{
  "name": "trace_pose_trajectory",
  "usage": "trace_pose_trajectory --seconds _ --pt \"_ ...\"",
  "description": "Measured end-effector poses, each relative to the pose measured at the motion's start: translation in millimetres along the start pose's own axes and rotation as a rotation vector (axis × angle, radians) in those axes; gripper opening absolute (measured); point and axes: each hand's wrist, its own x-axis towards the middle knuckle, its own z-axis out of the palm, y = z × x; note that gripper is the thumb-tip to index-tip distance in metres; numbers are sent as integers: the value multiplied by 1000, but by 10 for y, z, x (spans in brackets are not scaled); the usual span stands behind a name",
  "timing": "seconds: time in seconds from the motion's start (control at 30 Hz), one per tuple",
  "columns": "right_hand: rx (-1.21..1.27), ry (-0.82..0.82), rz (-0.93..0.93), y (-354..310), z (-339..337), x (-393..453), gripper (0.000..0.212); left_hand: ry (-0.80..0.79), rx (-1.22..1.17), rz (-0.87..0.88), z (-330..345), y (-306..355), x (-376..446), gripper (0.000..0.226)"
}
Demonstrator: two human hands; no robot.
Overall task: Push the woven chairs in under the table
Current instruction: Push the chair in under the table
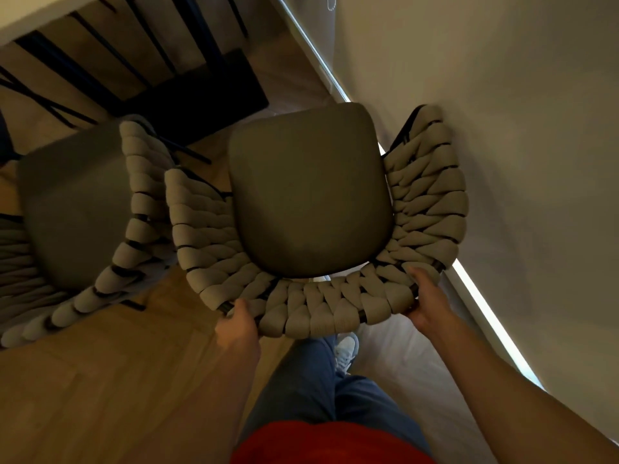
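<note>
A woven chair [311,195] with a grey seat cushion and thick beige braided back stands directly in front of me, close to the wall on its right. My left hand [236,326] grips the back rim at its lower left. My right hand [427,303] grips the rim at the lower right. A second woven chair [77,209] stands to the left, its back almost touching the first. The table [40,15] shows as a pale top edge at the upper left, with dark legs below it.
A pale wall [502,128] with a lit skirting strip [482,306] runs along the right side. A black mat [214,92] lies on the wooden floor [100,380] beyond the chairs. My legs in blue trousers and a white shoe are below the chair back.
</note>
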Motion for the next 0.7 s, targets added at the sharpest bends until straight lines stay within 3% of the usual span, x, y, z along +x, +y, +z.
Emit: trace_pose_trajectory --seconds 0.13,0.27,0.47,0.6,0.7 --pt "-57 -23 -1 -356 331 160 38 9 -16 -6 215 242 59 47" --pt "-78 -21 -6 -664 636 308 45 10 -49 -11 419 476 183 48" --pt "-138 -65 -16 -1219 1081 549 23 -41 -54 -11 819 920 226 38" --pt "-198 -47 -23 -1536 1337 653 44 -71 23 48 1010 1115 292 38" --pt "-254 -77 -39 -1699 1424 725 49 -81 102 90 1095 1187 322 33"
